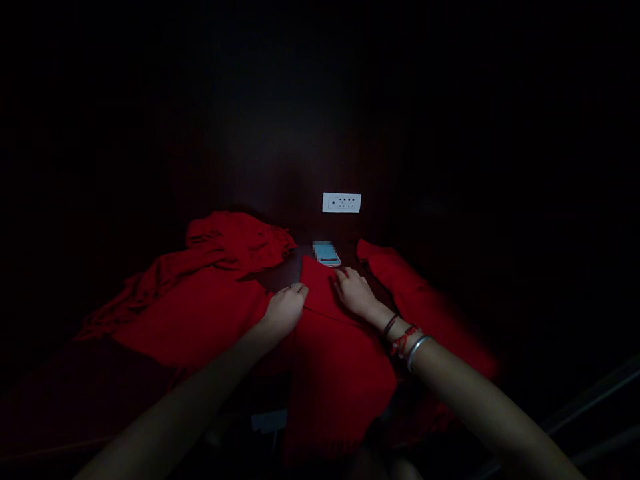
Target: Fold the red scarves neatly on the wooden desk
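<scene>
A red scarf (340, 373) with a fringed near end runs from the tabletop down over the front edge. Its far part lies folded over in a flat layer. My left hand (286, 310) is closed on the left edge of this fold, fingers pinched together. At the fold's right edge, my right hand (356, 291) has bent fingers gripping the cloth; its fingertips are partly lost in shadow. Bracelets circle the right wrist. Just beyond the scarf's far end lies a phone (327, 254) with a lit screen.
To the left, a crumpled red fringed cloth (235, 240) lies behind a flatter red cloth (195, 320). Another long red cloth (415, 293) stretches along the right. A white socket panel (341, 203) sits on the dark wall behind. Most of the surroundings are too dark to make out.
</scene>
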{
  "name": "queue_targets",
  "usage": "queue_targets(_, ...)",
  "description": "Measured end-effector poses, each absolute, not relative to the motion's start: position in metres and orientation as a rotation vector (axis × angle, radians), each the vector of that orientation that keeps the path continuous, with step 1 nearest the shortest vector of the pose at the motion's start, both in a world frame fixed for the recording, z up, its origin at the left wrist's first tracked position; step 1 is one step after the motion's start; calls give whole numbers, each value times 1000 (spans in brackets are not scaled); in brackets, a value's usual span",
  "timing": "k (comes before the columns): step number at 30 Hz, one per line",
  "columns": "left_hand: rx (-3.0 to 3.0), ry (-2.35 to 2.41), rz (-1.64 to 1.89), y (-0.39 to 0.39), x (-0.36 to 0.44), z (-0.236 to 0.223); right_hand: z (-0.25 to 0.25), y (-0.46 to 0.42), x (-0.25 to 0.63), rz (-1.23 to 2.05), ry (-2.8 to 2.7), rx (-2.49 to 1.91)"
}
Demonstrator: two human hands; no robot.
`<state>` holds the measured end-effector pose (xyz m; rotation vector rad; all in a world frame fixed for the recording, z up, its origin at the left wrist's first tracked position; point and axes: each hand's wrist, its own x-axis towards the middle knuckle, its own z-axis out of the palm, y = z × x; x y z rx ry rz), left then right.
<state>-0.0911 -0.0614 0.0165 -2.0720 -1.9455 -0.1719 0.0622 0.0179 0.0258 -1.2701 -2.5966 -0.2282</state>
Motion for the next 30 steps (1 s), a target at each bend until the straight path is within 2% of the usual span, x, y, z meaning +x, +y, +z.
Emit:
queue_targets(3,-2184,-1915,-219,-57,-90,7,16,11,63,-13,-2727,-1184)
queue_targets(7,-2349,-2140,39,-55,-94,-1,0,10,75,173,-2840,-1316)
queue_targets(14,-2270,-2245,16,-57,-93,2,13,15,84,170,-2859,-1410)
queue_targets(20,-2218,-2226,-52,-56,-91,-4,24,48,46,29,-2848,-964)
queue_targets(24,-2219,-2242,-18,-57,-92,-3,16,73,25,103,-2984,-740)
queue_targets(30,-2181,-2221,-36,-62,-88,-3,6,85,17,227,-3070,-868)
